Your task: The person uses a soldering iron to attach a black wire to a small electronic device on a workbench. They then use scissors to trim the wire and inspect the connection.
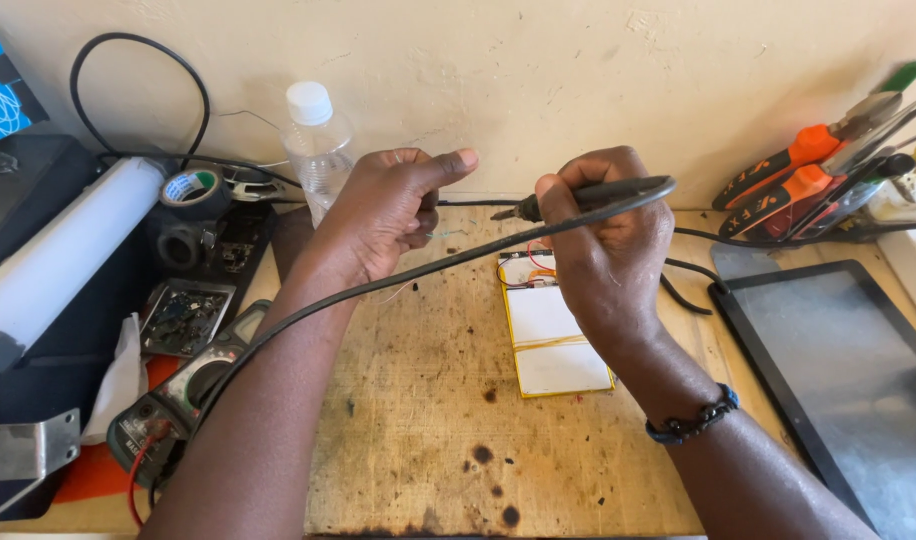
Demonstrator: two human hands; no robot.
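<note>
Right hand: the right hand [603, 245] is closed around the black handle of a soldering iron [588, 193], with the metal tip pointing left, above the board.
Left hand: the left hand [393, 205] is closed in a loose fist with the thumb out; it seems to pinch a very thin wire [448, 234], but this is too small to be sure.
Cord: the black cord [398, 280] of the iron runs from the handle across the left forearm, down to the left.
Battery pack: a flat white pack with yellow edge [553, 340] lies on the wooden board [428, 420], just under the right hand, with thin red wires at its top end.
Handling: I judge the iron light and stiff, safe only at the handle because the tip may be hot; the pack looks soft and fragile, better held by its edges.
Around: a multimeter [178, 395] at left, a plastic bottle [318, 150] behind, a tablet [838, 370] at right.
</note>
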